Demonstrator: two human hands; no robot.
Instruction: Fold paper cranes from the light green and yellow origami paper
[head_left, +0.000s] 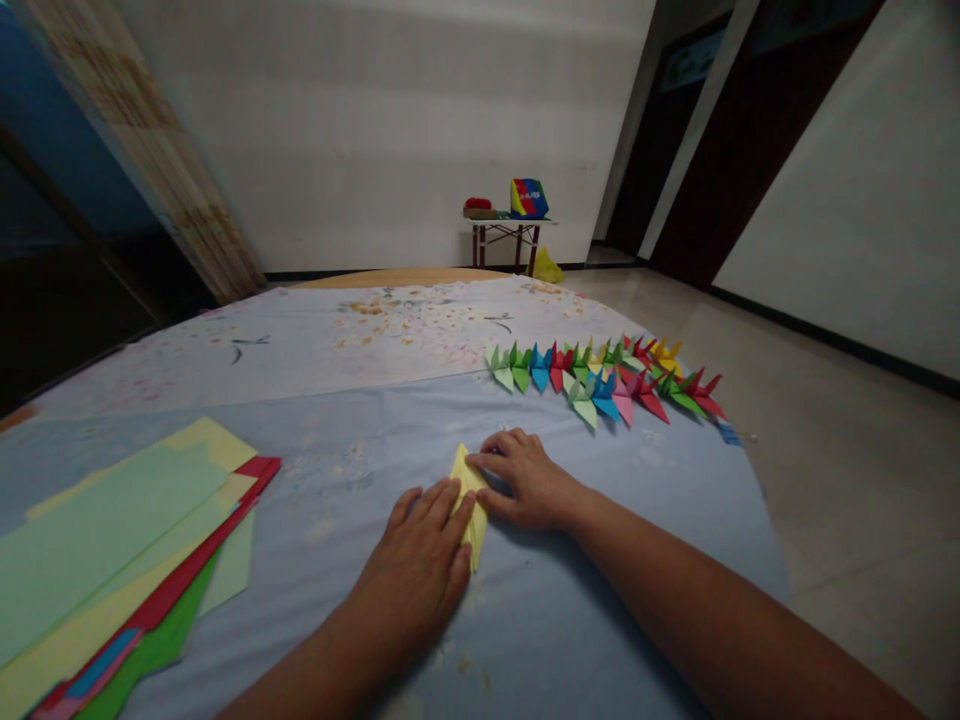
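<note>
A yellow folded paper piece (471, 500) lies on the blue tablecloth (360, 440) in front of me. My left hand (421, 565) rests flat beside it, fingers stretched out, with the fingertips pressing its left edge. My right hand (525, 478) lies on its right side, fingers bent and pressed down on the upper part of the paper. Neither hand lifts the paper off the cloth.
Several folded paper cranes (600, 375) in many colours lie in rows at the right of the table. A stack of coloured paper sheets (120, 560) sits at the left. A small table with colourful things (514, 225) stands by the far wall.
</note>
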